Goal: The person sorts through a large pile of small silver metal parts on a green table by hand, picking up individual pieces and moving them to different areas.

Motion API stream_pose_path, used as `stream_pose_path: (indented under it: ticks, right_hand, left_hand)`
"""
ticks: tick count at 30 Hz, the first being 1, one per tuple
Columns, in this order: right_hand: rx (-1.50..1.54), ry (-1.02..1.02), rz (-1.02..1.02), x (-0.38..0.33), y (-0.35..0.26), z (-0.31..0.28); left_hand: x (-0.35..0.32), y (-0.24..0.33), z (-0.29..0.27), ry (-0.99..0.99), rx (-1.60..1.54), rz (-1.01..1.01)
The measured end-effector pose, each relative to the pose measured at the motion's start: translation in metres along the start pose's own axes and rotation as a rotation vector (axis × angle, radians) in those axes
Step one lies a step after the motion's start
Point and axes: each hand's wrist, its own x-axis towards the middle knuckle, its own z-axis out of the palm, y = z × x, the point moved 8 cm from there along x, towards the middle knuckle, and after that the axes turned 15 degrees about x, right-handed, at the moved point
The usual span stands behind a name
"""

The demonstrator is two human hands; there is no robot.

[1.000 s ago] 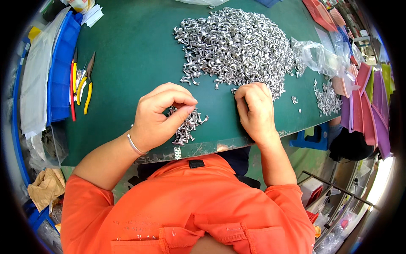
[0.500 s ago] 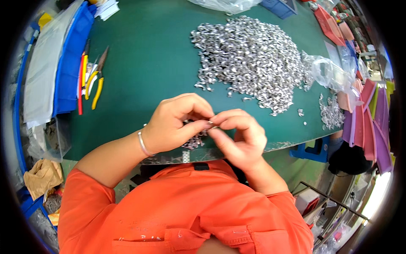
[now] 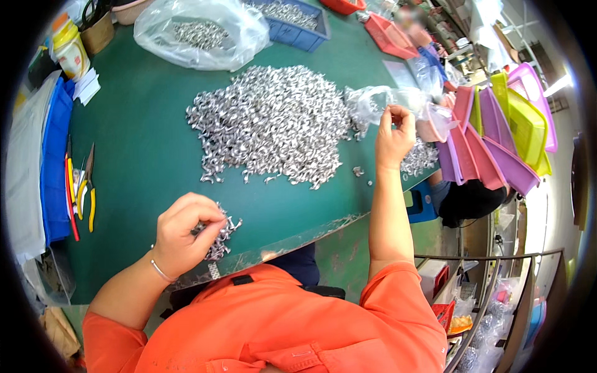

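My left hand (image 3: 185,234) is bent over a small heap of metal pieces (image 3: 219,247) near the table's front edge. Its thumb and fingertips come together, and whatever they pinch is hidden. Out to the right, my right hand (image 3: 395,140) is raised with thumb and fingers pinched, its tips in front of a clear plastic bag (image 3: 371,105). Anything between those fingers is too small to make out. Between the hands and farther back lies a large heap of small curved silvery metal pieces (image 3: 267,124).
Pliers with yellow handles (image 3: 92,208) lie beside a blue bin (image 3: 57,168) at left. At the back are a large clear bag (image 3: 155,37) and a blue crate (image 3: 305,40) of metal pieces. Colourful plastic trays (image 3: 488,149) stand at right, near another metal pile (image 3: 420,158).
My hands were together over the small heap and have parted. The right reached far right to the clear bag; the left stayed by the small heap. The view has shifted rightward.
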Motion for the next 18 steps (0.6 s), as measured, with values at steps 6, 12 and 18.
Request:
stream_pose_path:
  ticks: [6,12,18]
  right_hand:
    - [-0.123,-0.239,-0.134,0.016,-0.005,0.024]
    - [0.327,-1.013,-0.419,-0.089,-0.159,0.094]
    - [0.291,-1.21,-0.335,-0.129,-0.156,0.105]
  left_hand:
    - [-0.001,-0.001,-0.003,0.016,-0.011,-0.011]
    - [-0.002,-0.006,-0.002,-0.01,-0.063,-0.055]
    - [-0.001,-0.005,-0.008,0.007,-0.061,-0.056]
